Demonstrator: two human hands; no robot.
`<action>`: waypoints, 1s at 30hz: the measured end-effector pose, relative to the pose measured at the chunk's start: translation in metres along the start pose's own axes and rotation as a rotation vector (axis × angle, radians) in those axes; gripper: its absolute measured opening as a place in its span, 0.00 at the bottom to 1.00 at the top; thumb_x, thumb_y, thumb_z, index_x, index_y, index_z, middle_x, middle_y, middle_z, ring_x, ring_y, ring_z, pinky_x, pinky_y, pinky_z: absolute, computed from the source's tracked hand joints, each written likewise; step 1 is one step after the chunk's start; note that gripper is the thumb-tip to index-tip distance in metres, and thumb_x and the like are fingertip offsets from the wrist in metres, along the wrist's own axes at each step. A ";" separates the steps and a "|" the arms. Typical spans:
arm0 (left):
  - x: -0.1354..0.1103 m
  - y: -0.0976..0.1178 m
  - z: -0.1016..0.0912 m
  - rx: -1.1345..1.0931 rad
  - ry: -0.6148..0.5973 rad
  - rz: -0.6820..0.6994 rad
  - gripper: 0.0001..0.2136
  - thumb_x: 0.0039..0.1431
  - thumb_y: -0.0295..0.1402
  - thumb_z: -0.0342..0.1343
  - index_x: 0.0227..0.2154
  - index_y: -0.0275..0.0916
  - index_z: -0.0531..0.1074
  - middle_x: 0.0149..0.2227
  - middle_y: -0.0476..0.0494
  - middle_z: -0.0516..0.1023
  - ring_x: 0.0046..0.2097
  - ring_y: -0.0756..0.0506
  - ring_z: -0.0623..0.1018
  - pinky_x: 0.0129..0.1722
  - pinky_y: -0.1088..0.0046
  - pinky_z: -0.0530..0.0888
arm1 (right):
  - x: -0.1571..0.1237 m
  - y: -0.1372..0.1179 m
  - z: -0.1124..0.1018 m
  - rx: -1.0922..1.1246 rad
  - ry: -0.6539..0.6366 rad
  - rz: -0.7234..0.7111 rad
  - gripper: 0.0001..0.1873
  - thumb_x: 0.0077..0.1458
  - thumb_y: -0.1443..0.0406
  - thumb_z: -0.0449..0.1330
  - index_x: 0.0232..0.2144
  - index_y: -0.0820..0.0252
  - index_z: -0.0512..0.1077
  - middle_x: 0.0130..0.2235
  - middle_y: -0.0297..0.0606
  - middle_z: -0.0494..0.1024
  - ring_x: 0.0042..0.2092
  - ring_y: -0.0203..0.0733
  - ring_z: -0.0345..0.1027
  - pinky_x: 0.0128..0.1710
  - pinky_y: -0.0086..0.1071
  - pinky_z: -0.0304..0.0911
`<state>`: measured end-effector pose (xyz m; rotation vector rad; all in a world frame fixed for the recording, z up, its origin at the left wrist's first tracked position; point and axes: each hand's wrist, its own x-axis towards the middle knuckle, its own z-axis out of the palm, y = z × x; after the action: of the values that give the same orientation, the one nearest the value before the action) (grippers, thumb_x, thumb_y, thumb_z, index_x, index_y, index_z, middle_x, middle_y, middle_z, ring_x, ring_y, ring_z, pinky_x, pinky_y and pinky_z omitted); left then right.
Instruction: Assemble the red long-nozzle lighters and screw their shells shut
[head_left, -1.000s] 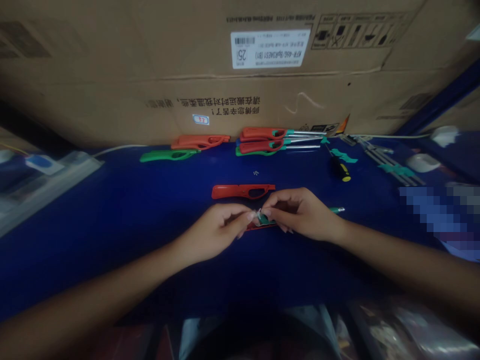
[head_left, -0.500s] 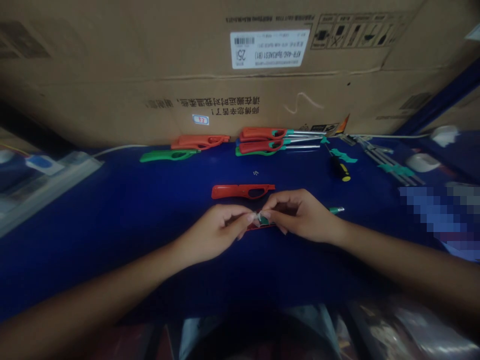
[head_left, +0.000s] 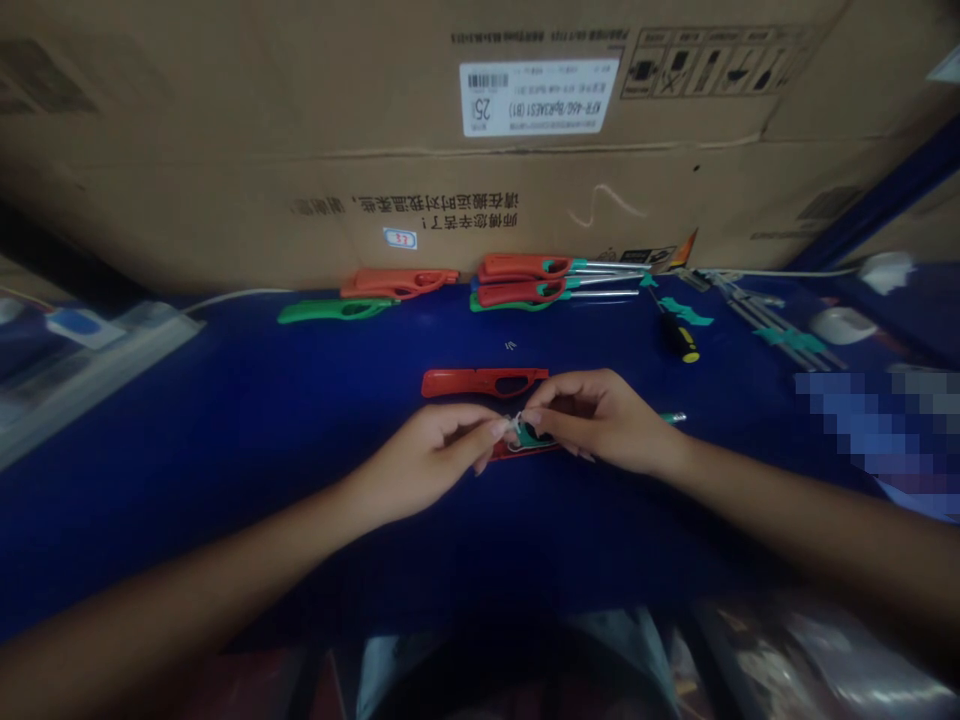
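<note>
My left hand pinches a small whitish piece between thumb and fingers. The fingertips of my right hand are closed at the other end of this piece, where a thin white strand shows; its exact kind is too small to tell. Just below the fingers lies a red lighter shell half with a green part in it, mostly covered by my hands. A metal-tipped green end sticks out beyond my right hand. Another red shell half lies just behind my hands.
At the back are assembled lighters with metal tubes, orange handle shells and a green one. A screwdriver, loose metal tubes and tiny screws lie around. A cardboard box walls off the rear.
My right fingers have shifted slightly up and away at the whitish piece, uncovering more of the green part and the white strand. My left hand keeps its pinch.
</note>
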<state>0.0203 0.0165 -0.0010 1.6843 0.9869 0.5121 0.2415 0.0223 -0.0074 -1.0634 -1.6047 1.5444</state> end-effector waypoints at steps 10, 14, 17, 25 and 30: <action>0.001 -0.002 0.001 0.031 0.011 0.013 0.19 0.68 0.42 0.49 0.23 0.36 0.67 0.23 0.52 0.67 0.27 0.52 0.67 0.30 0.75 0.62 | 0.002 0.006 0.003 -0.094 0.010 -0.057 0.16 0.53 0.54 0.68 0.32 0.64 0.76 0.28 0.35 0.76 0.28 0.32 0.66 0.28 0.28 0.62; 0.000 -0.001 -0.001 0.041 -0.001 0.023 0.18 0.68 0.41 0.49 0.27 0.35 0.72 0.24 0.52 0.69 0.28 0.51 0.69 0.31 0.75 0.65 | 0.002 0.006 0.002 -0.102 0.004 -0.072 0.15 0.53 0.55 0.68 0.31 0.63 0.76 0.28 0.34 0.76 0.28 0.32 0.66 0.29 0.28 0.62; -0.001 0.001 -0.005 0.062 -0.017 -0.001 0.15 0.68 0.42 0.51 0.37 0.36 0.76 0.26 0.51 0.73 0.30 0.50 0.72 0.32 0.75 0.66 | 0.001 0.003 0.001 -0.091 -0.003 -0.071 0.16 0.54 0.55 0.67 0.31 0.64 0.77 0.26 0.32 0.74 0.24 0.28 0.62 0.24 0.25 0.57; -0.006 0.004 -0.025 0.382 0.022 -0.010 0.11 0.63 0.42 0.57 0.35 0.40 0.77 0.32 0.50 0.79 0.29 0.51 0.74 0.27 0.76 0.66 | 0.001 0.003 -0.001 -0.001 0.029 0.010 0.18 0.57 0.54 0.65 0.37 0.65 0.76 0.18 0.25 0.66 0.17 0.26 0.51 0.16 0.25 0.46; -0.006 0.003 -0.027 0.545 -0.021 0.077 0.08 0.63 0.38 0.58 0.33 0.40 0.79 0.31 0.50 0.77 0.28 0.52 0.71 0.27 0.76 0.64 | -0.001 0.001 -0.001 0.009 0.032 0.001 0.16 0.57 0.55 0.65 0.36 0.65 0.76 0.20 0.26 0.68 0.18 0.25 0.51 0.17 0.25 0.46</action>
<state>-0.0022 0.0267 0.0119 2.2116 1.1145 0.2846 0.2428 0.0222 -0.0084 -1.0791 -1.5744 1.5261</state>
